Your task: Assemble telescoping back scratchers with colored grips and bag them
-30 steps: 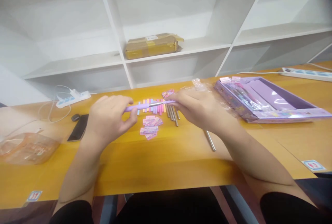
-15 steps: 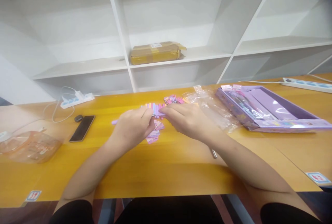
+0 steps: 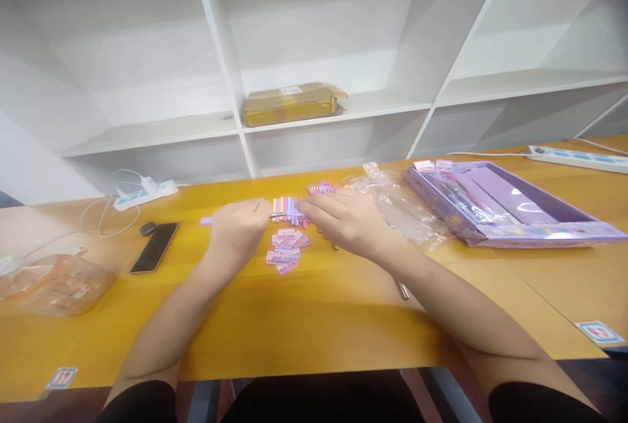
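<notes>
My left hand (image 3: 239, 230) is closed around a slim purple-handled paintbrush (image 3: 206, 221). Its handle end sticks out to the left of the fist, and its metal part points right. My right hand (image 3: 343, 217) pinches at the other end of the brush, where the fingers hide the tip. Behind and between the hands lie several pastel sticks, perhaps markers or clay bars (image 3: 280, 206), in a row. Small pink and purple printed cards (image 3: 287, 253) are spread on the table just in front. Striped colourful pieces (image 3: 320, 186) sit behind my right hand.
A purple box (image 3: 530, 204) with packaged items stands at right, beside clear plastic wrapping (image 3: 397, 204). A phone (image 3: 155, 248), a power strip (image 3: 147, 192) and an orange translucent bag (image 3: 59, 282) lie at left. A metal rod (image 3: 402, 289) is near my right forearm. A cardboard parcel (image 3: 294, 106) rests on the shelf.
My left hand has moved left, away from my right hand, and more of the brush's metal part shows between them. The cards and pastel sticks are less covered.
</notes>
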Motion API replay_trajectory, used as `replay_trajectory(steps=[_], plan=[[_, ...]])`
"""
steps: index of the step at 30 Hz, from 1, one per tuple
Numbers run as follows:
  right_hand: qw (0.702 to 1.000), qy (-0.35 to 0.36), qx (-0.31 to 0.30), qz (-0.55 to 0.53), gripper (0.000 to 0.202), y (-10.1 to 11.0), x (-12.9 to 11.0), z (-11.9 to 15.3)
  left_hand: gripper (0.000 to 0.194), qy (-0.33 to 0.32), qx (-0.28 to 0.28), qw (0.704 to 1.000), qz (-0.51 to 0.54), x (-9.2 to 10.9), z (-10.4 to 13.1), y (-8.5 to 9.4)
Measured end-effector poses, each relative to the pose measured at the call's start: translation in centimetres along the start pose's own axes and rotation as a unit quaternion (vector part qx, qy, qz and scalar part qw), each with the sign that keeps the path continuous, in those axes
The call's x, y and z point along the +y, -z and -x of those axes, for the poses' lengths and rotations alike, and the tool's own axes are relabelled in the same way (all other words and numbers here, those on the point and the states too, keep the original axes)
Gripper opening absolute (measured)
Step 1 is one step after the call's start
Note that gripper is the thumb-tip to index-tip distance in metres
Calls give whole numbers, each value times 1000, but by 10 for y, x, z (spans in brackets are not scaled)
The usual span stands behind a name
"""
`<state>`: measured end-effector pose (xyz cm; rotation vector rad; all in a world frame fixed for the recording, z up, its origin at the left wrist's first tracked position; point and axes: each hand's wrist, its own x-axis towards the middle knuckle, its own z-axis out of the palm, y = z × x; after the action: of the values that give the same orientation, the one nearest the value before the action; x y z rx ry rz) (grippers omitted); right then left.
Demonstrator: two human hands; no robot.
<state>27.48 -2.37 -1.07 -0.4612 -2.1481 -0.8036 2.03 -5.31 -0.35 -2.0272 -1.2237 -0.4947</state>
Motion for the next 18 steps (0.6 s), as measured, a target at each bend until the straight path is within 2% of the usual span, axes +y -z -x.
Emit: replay_trajectory(steps=[5, 8, 11, 13, 16, 18], plan=[[1000, 7, 5, 16, 26, 0, 22, 7, 28, 13, 59, 998, -6, -18, -2, -7], [1000, -7, 22, 14, 28, 0, 47, 18, 30, 49, 75, 996, -9, -41, -7, -11], [997, -54, 29, 51, 28, 7, 87, 37, 34, 126, 56, 990, 0, -86, -9, -13], [988, -123, 6, 97, 26, 17, 120, 54, 35, 178, 45, 983, 7, -126, -4, -12], [954, -257, -37, 151, 34, 34, 170, 82, 39, 235, 66, 970, 11, -176, 12, -7], [926, -330, -71, 172, 37, 41, 193, 97, 43, 226, 65, 972, 28, -192, 23, -5]])
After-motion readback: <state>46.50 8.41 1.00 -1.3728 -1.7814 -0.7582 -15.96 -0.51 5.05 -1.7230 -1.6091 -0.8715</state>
